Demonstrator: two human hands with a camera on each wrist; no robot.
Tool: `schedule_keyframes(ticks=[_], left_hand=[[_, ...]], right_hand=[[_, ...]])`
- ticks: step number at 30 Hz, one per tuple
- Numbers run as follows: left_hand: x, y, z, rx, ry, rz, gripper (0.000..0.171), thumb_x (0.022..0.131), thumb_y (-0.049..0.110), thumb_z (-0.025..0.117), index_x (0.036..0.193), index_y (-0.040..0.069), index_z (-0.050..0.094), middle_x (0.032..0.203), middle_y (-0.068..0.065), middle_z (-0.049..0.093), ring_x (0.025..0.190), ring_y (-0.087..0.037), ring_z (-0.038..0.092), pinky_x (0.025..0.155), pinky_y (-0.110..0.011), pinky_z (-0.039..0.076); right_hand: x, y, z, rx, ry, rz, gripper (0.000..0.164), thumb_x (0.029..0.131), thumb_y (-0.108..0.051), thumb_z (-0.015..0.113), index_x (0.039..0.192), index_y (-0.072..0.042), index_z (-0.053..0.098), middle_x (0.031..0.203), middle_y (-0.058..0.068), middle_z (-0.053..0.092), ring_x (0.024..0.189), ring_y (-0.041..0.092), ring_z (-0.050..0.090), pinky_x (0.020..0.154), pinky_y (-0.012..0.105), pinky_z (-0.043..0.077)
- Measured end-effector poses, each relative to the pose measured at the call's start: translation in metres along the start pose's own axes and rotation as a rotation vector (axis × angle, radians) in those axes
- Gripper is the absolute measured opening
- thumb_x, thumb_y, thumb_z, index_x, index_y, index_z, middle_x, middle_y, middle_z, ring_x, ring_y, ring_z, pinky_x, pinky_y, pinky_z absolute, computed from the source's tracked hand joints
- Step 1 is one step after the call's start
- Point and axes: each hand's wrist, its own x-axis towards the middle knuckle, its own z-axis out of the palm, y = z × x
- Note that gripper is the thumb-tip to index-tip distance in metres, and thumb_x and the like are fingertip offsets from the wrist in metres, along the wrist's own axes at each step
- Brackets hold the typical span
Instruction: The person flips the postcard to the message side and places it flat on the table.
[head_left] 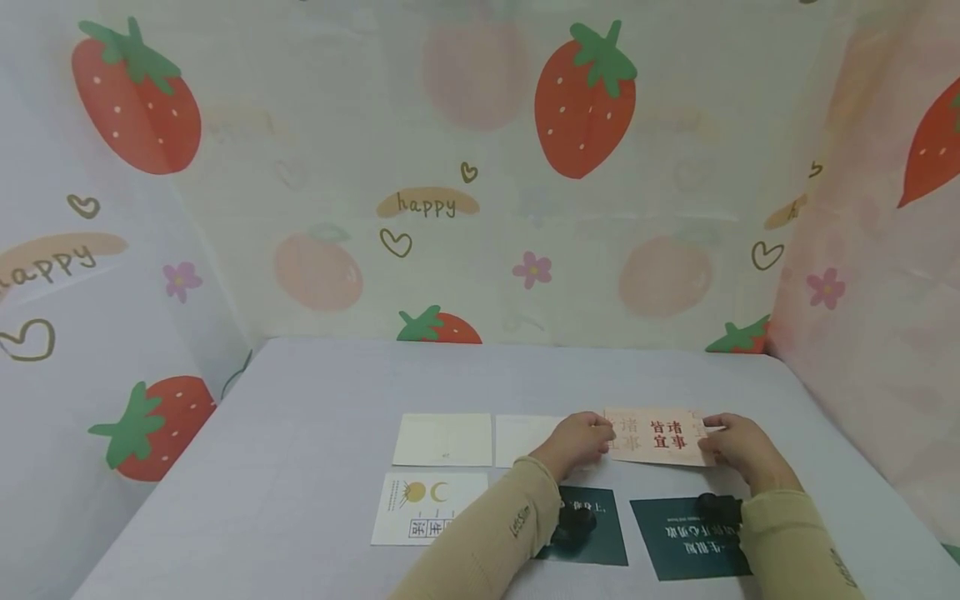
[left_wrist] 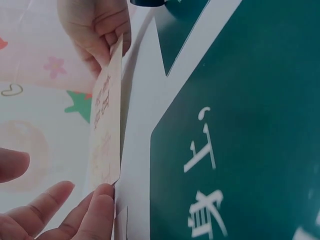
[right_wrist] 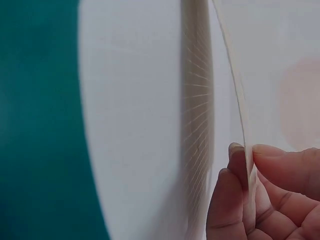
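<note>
A pale pink card (head_left: pixel 630 423) with red characters is tilted up off the white table. My right hand (head_left: pixel 752 457) pinches its right end; in the right wrist view the thumb (right_wrist: pixel 285 167) and fingers press the thin card (right_wrist: pixel 241 115) from both faces. At the opposite end is my left hand (head_left: pixel 572 446). In the left wrist view its fingertips touch the near corner of the card (left_wrist: pixel 107 135), while the thumb (left_wrist: pixel 12 165) stands apart from it. Below the hands lie two dark green cards with white characters, one left (head_left: pixel 611 546) and one right (head_left: pixel 678 537).
A cream card (head_left: pixel 442 440) and a white card (head_left: pixel 521 433), partly behind my left hand, lie side by side. Nearer is a sun-and-moon card (head_left: pixel 405 500), partly covered by my left sleeve. Strawberry-printed curtains (head_left: pixel 480 167) enclose the table (head_left: pixel 247 467) at back and sides.
</note>
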Motion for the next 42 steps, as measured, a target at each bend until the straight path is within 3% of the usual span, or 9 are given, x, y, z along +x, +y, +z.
schedule_keyframes(ticks=[15, 25, 32, 42], left_hand=[[0.004, -0.003, 0.004, 0.0, 0.058, 0.018, 0.018, 0.087, 0.027, 0.055, 0.096, 0.014, 0.064, 0.073, 0.0, 0.059, 0.065, -0.014, 0.053, 0.055, -0.028, 0.038], [0.007, -0.003, 0.0, -0.088, 0.106, 0.029, 0.023, 0.086, 0.021, 0.059, 0.108, 0.014, 0.06, 0.071, 0.0, 0.062, 0.064, -0.015, 0.059, 0.058, -0.026, 0.042], [0.004, -0.002, -0.005, -0.168, 0.094, 0.057, 0.023, 0.085, 0.013, 0.061, 0.108, 0.009, 0.06, 0.073, -0.002, 0.062, 0.067, -0.015, 0.062, 0.063, -0.029, 0.053], [0.005, -0.004, -0.009, -0.148, 0.094, 0.07, 0.018, 0.082, 0.006, 0.063, 0.099, 0.01, 0.063, 0.075, -0.001, 0.059, 0.066, -0.012, 0.061, 0.063, -0.026, 0.053]], right_hand=[[-0.001, 0.003, -0.001, 0.023, 0.012, -0.015, 0.045, 0.084, -0.005, 0.059, 0.123, 0.008, 0.043, 0.107, 0.021, 0.051, 0.08, 0.022, 0.052, 0.055, 0.023, 0.044], [-0.003, 0.0, 0.001, 0.014, 0.01, -0.016, 0.046, 0.085, -0.009, 0.059, 0.125, 0.007, 0.042, 0.112, 0.023, 0.049, 0.086, 0.024, 0.052, 0.056, 0.021, 0.043], [-0.006, -0.004, 0.003, 0.018, 0.007, -0.045, 0.044, 0.086, -0.009, 0.058, 0.124, 0.007, 0.043, 0.109, 0.022, 0.051, 0.084, 0.023, 0.052, 0.056, 0.023, 0.044], [-0.012, -0.014, 0.004, 0.026, 0.026, -0.084, 0.041, 0.087, -0.008, 0.056, 0.122, 0.009, 0.044, 0.108, 0.022, 0.052, 0.085, 0.024, 0.052, 0.061, 0.025, 0.047]])
